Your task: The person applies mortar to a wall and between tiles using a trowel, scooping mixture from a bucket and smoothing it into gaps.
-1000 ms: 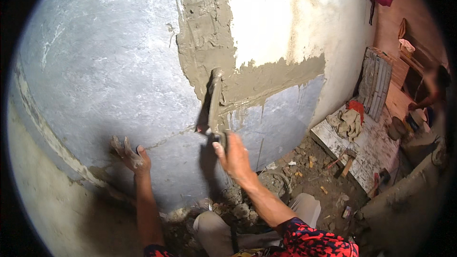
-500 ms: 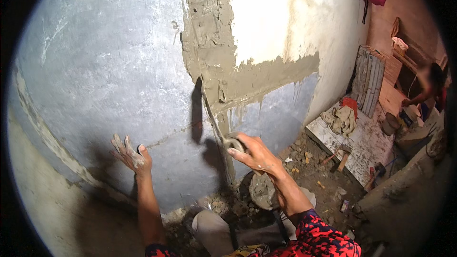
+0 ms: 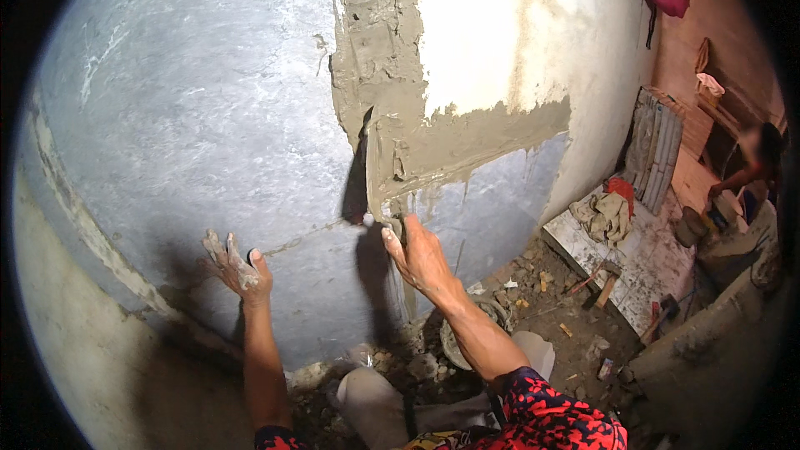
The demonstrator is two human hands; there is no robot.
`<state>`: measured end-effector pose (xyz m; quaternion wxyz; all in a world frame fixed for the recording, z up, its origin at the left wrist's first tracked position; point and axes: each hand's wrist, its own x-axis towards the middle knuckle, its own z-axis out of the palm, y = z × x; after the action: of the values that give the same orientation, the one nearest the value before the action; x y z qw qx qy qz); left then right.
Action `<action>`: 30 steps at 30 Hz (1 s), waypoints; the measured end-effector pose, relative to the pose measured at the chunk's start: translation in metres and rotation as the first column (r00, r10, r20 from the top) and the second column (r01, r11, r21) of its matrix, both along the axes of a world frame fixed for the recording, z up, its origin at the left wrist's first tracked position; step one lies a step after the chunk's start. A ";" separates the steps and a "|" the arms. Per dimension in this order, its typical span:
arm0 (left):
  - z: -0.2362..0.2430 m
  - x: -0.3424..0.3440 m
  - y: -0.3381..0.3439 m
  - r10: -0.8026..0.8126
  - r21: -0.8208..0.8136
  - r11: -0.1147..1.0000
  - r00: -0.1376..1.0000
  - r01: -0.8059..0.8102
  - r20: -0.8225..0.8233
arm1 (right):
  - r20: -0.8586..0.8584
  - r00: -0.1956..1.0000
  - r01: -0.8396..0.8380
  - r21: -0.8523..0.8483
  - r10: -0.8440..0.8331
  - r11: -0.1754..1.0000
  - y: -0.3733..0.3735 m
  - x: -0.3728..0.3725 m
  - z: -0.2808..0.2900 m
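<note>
Left to right, as seen by an onlooker in the room. The grey wall section (image 3: 192, 117) fills the left side. In front of its lower part is the left grip (image 3: 242, 271), fingers spread, wide open and holding nothing; whether the fingertips touch the surface cannot be told. Pale smears on the fingers suggest less friction there.

Right of it stands the trowel (image 3: 374, 167), nearly upright against the wall, its long edge along the left margin of the mortar (image 3: 379, 50). The blade should prove stiff and fairly light, its coated surface slippery; the handle is the sound place to take hold, away from the edge. The mortar appears wet and soft, a paste likely to smear, drag or slump under uneven pressure; drips below its sideways arm support this. It is better borne on the blade than pinched.

The right grip (image 3: 423, 257) comes next, closed around the trowel's handle, which the fingers partly hide. The blade lies above and slightly left of this grip; most of the mortar lies above it, reaching up and right. Beyond the wrist, partly behind the forearm, a round tub (image 3: 452, 342) rests low among rubble (image 3: 425, 367).
</note>
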<state>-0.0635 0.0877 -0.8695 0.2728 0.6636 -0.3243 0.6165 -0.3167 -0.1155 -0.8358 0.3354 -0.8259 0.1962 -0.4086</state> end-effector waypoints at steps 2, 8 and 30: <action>0.000 0.001 0.000 0.017 0.013 1.000 1.000 -0.017 -0.013 | 0.001 0.998 -0.070 0.008 0.070 0.998 -0.012 -0.008 0.005; -0.001 0.004 -0.001 -0.007 -0.014 1.000 1.000 0.007 -0.019 | -0.069 0.915 -0.382 0.176 0.398 0.907 -0.055 -0.058 0.031; 0.002 0.002 0.006 0.036 -0.006 0.999 0.999 -0.036 0.012 | -0.169 0.946 -0.271 0.062 0.277 0.961 -0.007 -0.055 -0.006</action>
<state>-0.0611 0.0935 -0.8673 0.2618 0.6646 -0.3121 0.6264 -0.3721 -0.1222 -0.8414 0.3857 -0.8716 0.1160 -0.2796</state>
